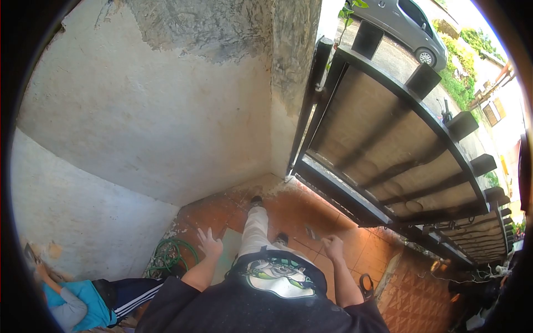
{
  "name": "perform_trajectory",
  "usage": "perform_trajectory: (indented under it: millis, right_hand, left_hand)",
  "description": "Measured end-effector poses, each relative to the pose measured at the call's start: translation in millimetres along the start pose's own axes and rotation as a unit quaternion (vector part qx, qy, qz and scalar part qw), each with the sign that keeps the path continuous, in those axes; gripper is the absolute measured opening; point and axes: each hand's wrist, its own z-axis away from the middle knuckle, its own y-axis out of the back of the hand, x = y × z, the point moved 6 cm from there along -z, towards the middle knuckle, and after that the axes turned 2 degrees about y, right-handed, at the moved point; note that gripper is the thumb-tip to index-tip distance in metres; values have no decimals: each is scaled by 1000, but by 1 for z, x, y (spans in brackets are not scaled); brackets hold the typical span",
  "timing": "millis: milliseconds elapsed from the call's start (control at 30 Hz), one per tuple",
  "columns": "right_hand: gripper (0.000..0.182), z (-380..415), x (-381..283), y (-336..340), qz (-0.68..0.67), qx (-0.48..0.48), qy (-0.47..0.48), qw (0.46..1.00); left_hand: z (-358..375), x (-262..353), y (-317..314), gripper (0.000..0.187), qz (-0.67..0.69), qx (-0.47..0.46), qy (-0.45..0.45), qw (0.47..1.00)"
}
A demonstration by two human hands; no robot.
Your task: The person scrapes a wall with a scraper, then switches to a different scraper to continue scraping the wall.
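Note:
My left hand [210, 243] is held out over the tiled floor with its fingers spread and nothing in it. Beyond it to the left lies a coiled green hose [172, 256], near the foot of the wall. On the other side of my body, my right hand [332, 245] is closed in a loose fist above the orange tiles [355, 248]; whether anything small is inside cannot be made out. Neither hand touches the wall or the gate. Between them are my legs in light trousers [256, 226], one foot ahead of the other.
A plastered wall [161, 122] rises ahead and left. The black-framed gate [388, 133] stands on the right, with a grey car [402, 25] outside. At the lower left, another person in a blue shirt [91, 302] reaches toward the wall. A round dark object [366, 284] lies right.

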Motion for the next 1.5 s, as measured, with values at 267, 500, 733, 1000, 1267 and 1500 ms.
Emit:
perform_trajectory:
  millis: [267, 500, 733, 1000, 1267, 1500]
  right_hand:
    - [26, 7, -314, 162, -255, 129, 324, 902]
    - [52, 1, -429, 185, -485, -13, 519, 704]
    - [14, -16, -443, 104, -504, -68, 356, 784]
    - [18, -90, -541, 176, -678, -137, 419, 588]
    - [26, -144, -612, 182, -618, -101, 451, 636]
    - [25, -173, -670, 193, -601, -124, 532, 583]
  left_hand:
    - [24, 150, 54, 60, 196, 127, -291, 928]
    - [133, 298, 205, 48, 551, 11, -399, 732]
    - [57, 277, 197, 33, 785, -88, -165, 590]
    - [57, 373, 217, 28, 620, -106, -364, 687]
    - [5, 344, 225, 37, 602, -92, -336, 719]
    - [-45, 283, 238, 19, 657, -28, -218, 721]
